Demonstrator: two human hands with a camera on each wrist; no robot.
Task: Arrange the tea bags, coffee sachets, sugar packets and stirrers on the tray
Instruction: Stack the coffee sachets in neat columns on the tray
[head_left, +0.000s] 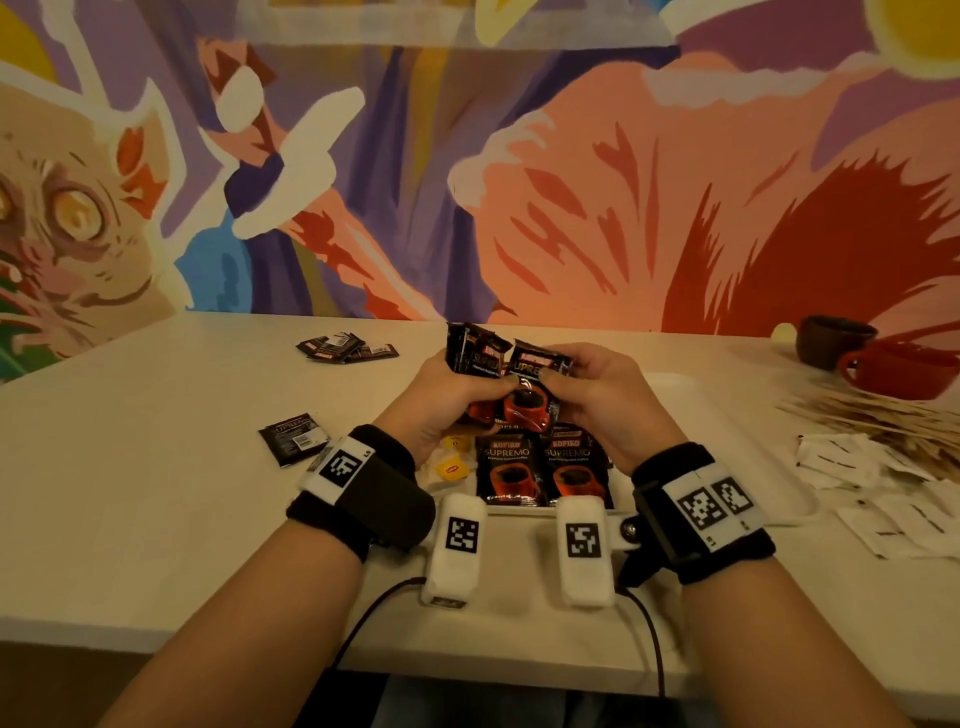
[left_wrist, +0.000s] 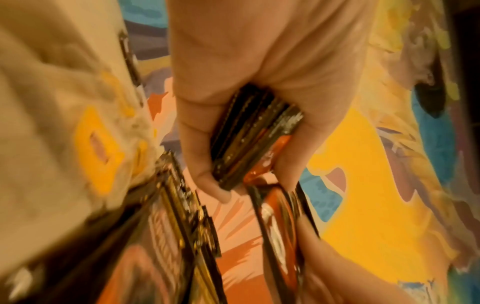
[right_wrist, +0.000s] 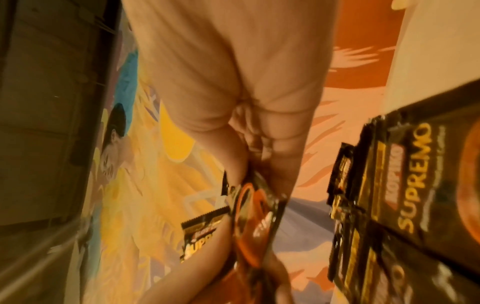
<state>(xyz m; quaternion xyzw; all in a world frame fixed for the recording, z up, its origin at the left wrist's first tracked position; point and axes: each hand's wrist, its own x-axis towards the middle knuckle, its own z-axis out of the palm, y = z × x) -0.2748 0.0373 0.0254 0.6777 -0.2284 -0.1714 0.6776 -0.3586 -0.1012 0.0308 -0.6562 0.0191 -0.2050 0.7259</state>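
My left hand (head_left: 457, 387) grips a bunch of black coffee sachets (head_left: 480, 351) above the white tray (head_left: 774, 462); the left wrist view shows the stack's edges (left_wrist: 252, 142) between curled fingers. My right hand (head_left: 587, 389) pinches one sachet (head_left: 535, 402) from that bunch, seen edge-on in the right wrist view (right_wrist: 252, 222). Two coffee sachets (head_left: 540, 470) lie side by side on the tray under my hands. Yellow-tagged tea bags (head_left: 452, 465) lie at the tray's left end. Stirrers (head_left: 872, 410) and white sugar packets (head_left: 883, 493) lie on the table to the right.
Loose coffee sachets lie on the table: a pile (head_left: 345, 348) at the back left and one (head_left: 293, 439) nearer, left of my wrist. A dark cup (head_left: 831, 340) and a red cup (head_left: 898, 369) stand at the back right. A painted wall rises behind the table.
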